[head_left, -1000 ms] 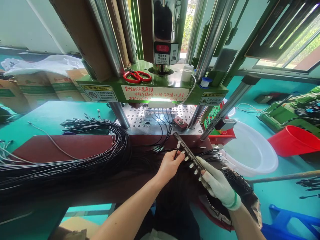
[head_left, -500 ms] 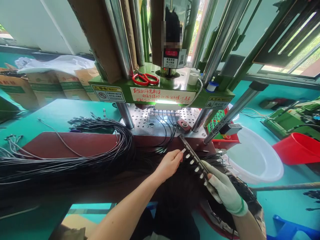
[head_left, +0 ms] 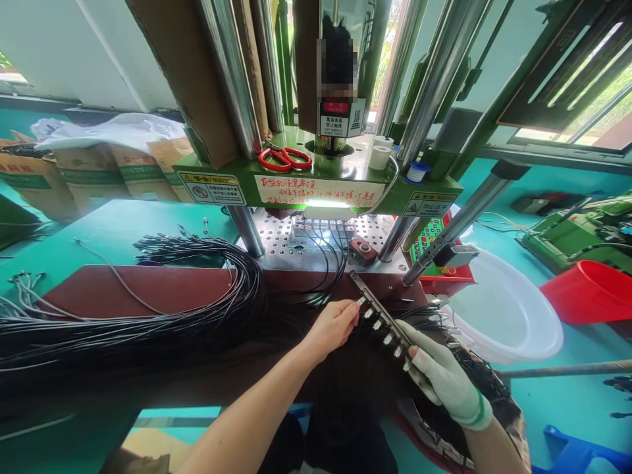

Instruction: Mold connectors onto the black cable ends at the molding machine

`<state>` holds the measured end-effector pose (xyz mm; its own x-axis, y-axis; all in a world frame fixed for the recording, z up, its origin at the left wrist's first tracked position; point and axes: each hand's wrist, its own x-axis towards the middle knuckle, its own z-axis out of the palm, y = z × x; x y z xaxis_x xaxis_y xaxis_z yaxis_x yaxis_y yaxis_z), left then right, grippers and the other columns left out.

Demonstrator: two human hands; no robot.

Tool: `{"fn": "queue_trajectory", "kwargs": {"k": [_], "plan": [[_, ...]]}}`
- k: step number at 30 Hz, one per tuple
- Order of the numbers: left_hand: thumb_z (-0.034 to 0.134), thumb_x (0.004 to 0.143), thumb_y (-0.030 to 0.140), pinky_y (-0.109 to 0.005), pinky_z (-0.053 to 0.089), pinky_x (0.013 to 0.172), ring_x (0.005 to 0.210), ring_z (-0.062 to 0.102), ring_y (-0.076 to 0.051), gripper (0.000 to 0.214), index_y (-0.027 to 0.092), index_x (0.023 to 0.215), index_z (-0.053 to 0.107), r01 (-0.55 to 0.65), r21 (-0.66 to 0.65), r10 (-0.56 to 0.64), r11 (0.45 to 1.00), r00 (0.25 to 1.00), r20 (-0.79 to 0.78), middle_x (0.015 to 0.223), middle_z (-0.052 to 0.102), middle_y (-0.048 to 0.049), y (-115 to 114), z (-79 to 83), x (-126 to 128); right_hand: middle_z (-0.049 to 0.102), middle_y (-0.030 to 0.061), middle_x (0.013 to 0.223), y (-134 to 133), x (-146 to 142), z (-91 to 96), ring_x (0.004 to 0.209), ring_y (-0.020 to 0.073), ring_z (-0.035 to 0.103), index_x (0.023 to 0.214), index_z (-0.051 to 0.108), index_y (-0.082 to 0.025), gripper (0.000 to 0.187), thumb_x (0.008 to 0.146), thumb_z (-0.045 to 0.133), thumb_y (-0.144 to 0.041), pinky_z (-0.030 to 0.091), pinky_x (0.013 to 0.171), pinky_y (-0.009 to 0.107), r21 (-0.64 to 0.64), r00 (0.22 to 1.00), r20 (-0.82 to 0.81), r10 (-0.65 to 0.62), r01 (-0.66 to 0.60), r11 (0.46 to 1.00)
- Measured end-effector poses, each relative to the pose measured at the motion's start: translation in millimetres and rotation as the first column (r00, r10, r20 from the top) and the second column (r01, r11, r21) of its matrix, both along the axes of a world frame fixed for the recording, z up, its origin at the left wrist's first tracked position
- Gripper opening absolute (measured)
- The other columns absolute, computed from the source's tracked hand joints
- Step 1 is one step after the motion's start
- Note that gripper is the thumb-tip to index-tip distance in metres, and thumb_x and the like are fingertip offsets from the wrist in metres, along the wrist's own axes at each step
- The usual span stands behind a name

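In my right hand [head_left: 447,375], which wears a white glove with bare fingertips, is the lower end of a dark metal bar [head_left: 379,308]. Several small silver connectors [head_left: 378,324] stick out in a row along the bar's left side. My bare left hand [head_left: 334,329] pinches the connector [head_left: 361,301] nearest the bar's upper end between thumb and fingertips. Whether that connector is fully seated in the bar cannot be made out. Behind the bar, black cables [head_left: 326,283] run from a metal mould [head_left: 320,234] on the press bed.
A green press [head_left: 237,164] with steel columns stands ahead, red-handled scissors [head_left: 284,158] on its plate. Left lies a thick bundle of black cables [head_left: 217,276]. To the right are a red control box [head_left: 444,283], a white tub [head_left: 538,329] and a red bucket [head_left: 587,289].
The bar and both hands have shifted very slightly in view. The left hand keeps its pinch on the upper connector and the right hand its hold on the bar.
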<state>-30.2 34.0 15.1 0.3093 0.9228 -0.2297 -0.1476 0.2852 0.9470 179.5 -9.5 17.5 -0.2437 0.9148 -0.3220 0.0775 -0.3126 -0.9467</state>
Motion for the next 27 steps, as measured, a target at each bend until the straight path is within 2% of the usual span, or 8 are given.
{"fn": "queue_trajectory", "kwargs": {"k": [7,11,15,19,21,22,25,27], "plan": [[0.044,0.078,0.047,-0.017,0.01,0.03,0.027,0.015,-0.002,0.035,0.019,0.059,0.038,-0.043,-0.016,0.042,0.999,0.999,-0.014,0.033,0.022,0.0121,0.5,-4.4,3.0,0.043,-0.0015,0.064,-2.8,3.5,-14.1,0.048,0.0047,0.029,0.133,0.037,-0.015,0.064,0.08,0.054,-0.047,0.022,0.039,0.017,0.07,0.999,0.015,0.05,-0.051,0.996],[0.039,0.079,0.05,-0.018,0.013,0.031,0.027,0.019,-0.004,0.036,0.019,0.06,0.039,-0.025,0.0,0.025,1.0,0.995,-0.097,0.034,0.024,0.0111,8.6,-9.1,5.3,0.047,-0.0001,0.069,-1.4,-2.7,-8.9,0.05,0.0048,0.032,0.131,0.038,-0.015,0.067,0.077,0.056,-0.05,0.028,0.042,0.018,0.041,1.0,-0.002,-0.003,0.003,0.999],[0.039,0.08,0.044,-0.02,0.029,0.041,0.039,0.039,-0.009,0.03,0.017,0.083,0.05,0.013,0.197,0.068,0.98,0.917,-0.393,0.046,0.043,0.0064,14.5,-1.6,-2.2,0.043,-0.0034,0.057,4.1,-10.9,1.1,0.039,0.0049,0.03,0.13,0.036,-0.011,0.075,0.072,0.056,-0.056,0.021,0.031,0.016,0.001,0.992,0.075,-0.104,0.104,0.995],[0.049,0.077,0.035,-0.023,0.038,0.059,0.059,0.048,-0.011,0.034,0.019,0.106,0.051,0.086,0.458,0.203,0.885,0.813,-0.546,0.079,0.056,0.0002,12.9,12.6,-23.9,0.045,-0.0038,0.052,15.7,-5.2,-4.9,0.029,0.0067,0.028,0.134,0.03,-0.015,0.07,0.079,0.041,-0.057,0.019,0.026,0.018,0.031,0.953,0.299,-0.041,0.034,0.999],[0.047,0.077,0.032,-0.024,0.039,0.063,0.06,0.047,-0.01,0.029,0.02,0.103,0.053,0.02,0.523,0.308,0.852,0.789,-0.531,0.086,0.054,-0.0006,15.7,14.7,-36.0,0.052,-0.0002,0.054,24.2,0.2,-6.0,0.033,0.0117,0.041,0.133,0.035,-0.018,0.06,0.083,0.034,-0.051,0.032,0.031,0.023,0.122,0.852,0.524,0.014,-0.092,0.988],[0.046,0.078,0.03,-0.025,0.04,0.065,0.063,0.048,-0.011,0.026,0.02,0.101,0.053,-0.039,0.55,0.377,0.834,0.767,-0.519,0.087,0.054,-0.0011,19.1,14.1,-41.5,0.057,0.0029,0.058,28.8,2.1,-3.7,0.041,0.0158,0.05,0.132,0.039,-0.019,0.055,0.084,0.033,-0.046,0.04,0.039,0.027,0.165,0.752,0.658,0.032,-0.186,0.969],[0.045,0.078,0.026,-0.028,0.039,0.077,0.081,0.051,-0.016,0.024,0.018,0.099,0.054,-0.151,0.598,0.526,0.787,0.671,-0.522,0.092,0.054,-0.0042,34.3,7.3,-53.9,0.067,0.0124,0.076,43.4,0.4,15.2,0.073,0.029,0.063,0.12,0.056,-0.02,0.045,0.082,0.035,-0.034,0.045,0.065,0.041,0.115,0.297,0.954,0.036,-0.476,0.872],[0.045,0.079,0.028,-0.031,0.038,0.083,0.09,0.05,-0.018,0.026,0.016,0.1,0.054,-0.128,0.58,0.519,0.804,0.627,-0.581,0.097,0.054,-0.0073,44.0,1.3,-57.3,0.068,0.0147,0.081,56.8,-8.6,32.5,0.077,0.0334,0.062,0.11,0.063,-0.021,0.041,0.082,0.036,-0.032,0.043,0.067,0.045,0.005,0.074,0.996,0.044,-0.557,0.83]]}}
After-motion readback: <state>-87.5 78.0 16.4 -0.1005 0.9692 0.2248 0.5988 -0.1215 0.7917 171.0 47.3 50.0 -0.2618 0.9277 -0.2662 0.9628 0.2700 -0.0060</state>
